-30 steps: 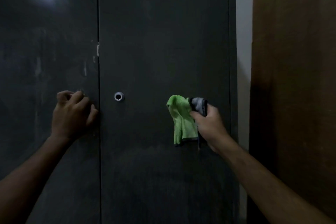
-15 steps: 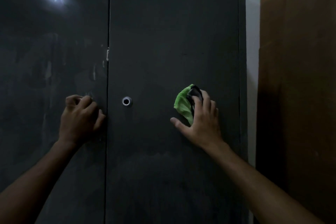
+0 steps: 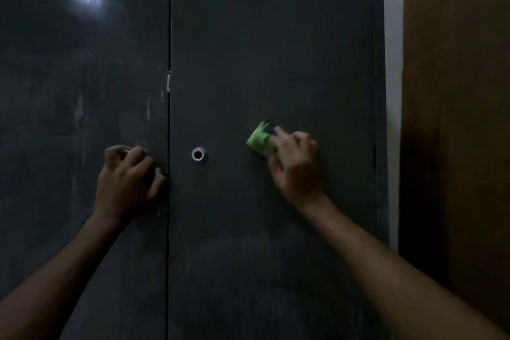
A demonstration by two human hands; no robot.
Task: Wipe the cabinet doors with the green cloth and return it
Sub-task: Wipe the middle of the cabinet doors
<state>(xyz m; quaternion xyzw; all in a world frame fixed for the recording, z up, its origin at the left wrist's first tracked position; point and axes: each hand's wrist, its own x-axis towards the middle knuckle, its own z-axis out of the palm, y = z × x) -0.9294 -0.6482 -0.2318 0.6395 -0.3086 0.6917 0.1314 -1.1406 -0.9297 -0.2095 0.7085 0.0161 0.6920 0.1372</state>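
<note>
The dark cabinet has two tall doors, the left door (image 3: 82,91) and the right door (image 3: 276,36), which meet at a vertical seam. My right hand (image 3: 296,165) presses the bunched green cloth (image 3: 259,141) flat against the right door, to the right of a round metal keyhole (image 3: 199,154). The cloth shows beyond my fingertips and is blurred by motion; a dark part of it lies under my fingers. On the left door, beside the seam, my left hand (image 3: 127,179) rests with its fingers curled and holds nothing.
A pale strip of wall (image 3: 392,91) runs along the cabinet's right edge. A brown wooden panel (image 3: 458,119) stands further right. Pale smudges and a small white chip (image 3: 168,81) mark the left door near the seam.
A second ago my right hand held the cloth hanging off the door. It then laid the cloth on the right door and now slides it up and to the left. My left hand has stayed put.
</note>
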